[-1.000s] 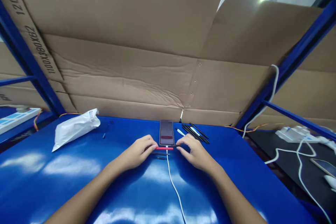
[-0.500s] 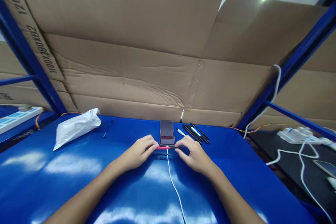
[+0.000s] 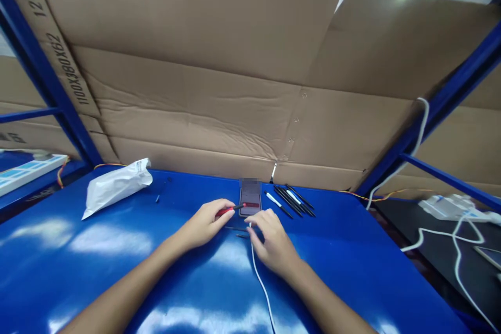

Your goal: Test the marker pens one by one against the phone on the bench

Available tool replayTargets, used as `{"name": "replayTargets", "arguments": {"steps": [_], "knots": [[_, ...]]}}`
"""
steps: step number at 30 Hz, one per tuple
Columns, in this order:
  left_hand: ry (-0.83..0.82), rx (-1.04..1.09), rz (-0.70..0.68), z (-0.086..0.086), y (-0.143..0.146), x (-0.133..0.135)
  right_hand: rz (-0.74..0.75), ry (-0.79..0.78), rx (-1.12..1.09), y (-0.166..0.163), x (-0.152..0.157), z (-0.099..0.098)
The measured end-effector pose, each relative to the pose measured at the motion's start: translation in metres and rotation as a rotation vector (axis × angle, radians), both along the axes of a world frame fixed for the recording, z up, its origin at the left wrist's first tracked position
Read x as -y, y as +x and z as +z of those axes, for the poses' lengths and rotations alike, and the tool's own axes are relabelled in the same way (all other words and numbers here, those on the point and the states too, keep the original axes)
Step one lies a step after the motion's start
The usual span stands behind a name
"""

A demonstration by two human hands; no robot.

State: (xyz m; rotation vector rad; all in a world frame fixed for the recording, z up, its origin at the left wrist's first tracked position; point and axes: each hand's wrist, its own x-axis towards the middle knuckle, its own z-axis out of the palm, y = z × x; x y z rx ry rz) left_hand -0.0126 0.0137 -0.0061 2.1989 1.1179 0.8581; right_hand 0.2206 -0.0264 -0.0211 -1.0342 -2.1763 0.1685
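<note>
Right hand (image 3: pixel 273 241) now off red pen (image 3: pixel 238 207)

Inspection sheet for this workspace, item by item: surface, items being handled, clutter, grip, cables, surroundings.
Surface: glossy blue tabletop, light reflections.
Items: red-and-black pen; loose pens grouped right of the smartphone.
Clutter: white bag at left; thin dark pieces near the hands.
Grip: left hand pinches the red-and-black pen; right hand is at the white cable, contact unclear.
Cables: white cable runs toward the near edge; its upper end is partly hidden.
Surroundings: cardboard panels, blue frame posts.
</note>
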Motion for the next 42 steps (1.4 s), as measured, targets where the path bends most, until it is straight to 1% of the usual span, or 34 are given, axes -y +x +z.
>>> {"name": "replayTargets", "arguments": {"steps": [2, 4, 8, 14, 20, 23, 25, 26, 27, 29, 31, 33, 37, 42], "knots": [[0.003, 0.011, 0.036, 0.001, 0.0, 0.0, 0.051, 0.058, 0.179, -0.006, 0.002, -0.003], [0.013, 0.01, 0.031, 0.001, 0.001, 0.0, 0.055, 0.103, 0.325, -0.01, 0.003, -0.003], [0.052, -0.007, 0.018, 0.001, 0.001, 0.0, 0.059, 0.148, 0.483, -0.014, 0.002, -0.001], [0.073, -0.012, 0.016, 0.002, 0.0, 0.0, 0.061, 0.152, 0.548, -0.016, -0.001, -0.005], [0.063, -0.017, 0.01, 0.0, -0.001, -0.001, 0.073, 0.158, 0.478, -0.018, -0.001, -0.012], [0.055, -0.017, 0.006, 0.0, -0.002, -0.003, 0.103, 0.146, 0.355, -0.016, -0.001, -0.01], [0.046, -0.011, -0.001, 0.0, -0.002, -0.003, 0.116, 0.096, 0.16, -0.014, -0.002, -0.007], [0.039, -0.008, -0.004, 0.0, -0.002, -0.003, 0.099, 0.053, 0.036, -0.012, -0.003, -0.005], [0.032, -0.008, -0.01, 0.0, -0.002, -0.002, 0.057, -0.001, -0.092, -0.01, -0.005, -0.004], [0.022, -0.015, -0.027, 0.0, -0.002, -0.001, -0.077, -0.114, -0.317, -0.005, -0.011, -0.002], [0.022, -0.031, -0.048, -0.001, -0.001, 0.0, -0.186, -0.211, -0.475, -0.001, -0.018, -0.004], [0.021, -0.045, -0.069, -0.002, 0.001, 0.002, -0.187, -0.291, -0.601, 0.002, -0.026, -0.008], [0.008, -0.046, -0.113, -0.003, 0.004, 0.005, -0.118, -0.381, -0.741, 0.002, -0.033, -0.015], [-0.003, -0.05, -0.122, -0.001, 0.005, 0.006, -0.095, -0.415, -0.752, 0.001, -0.032, -0.015]]}}
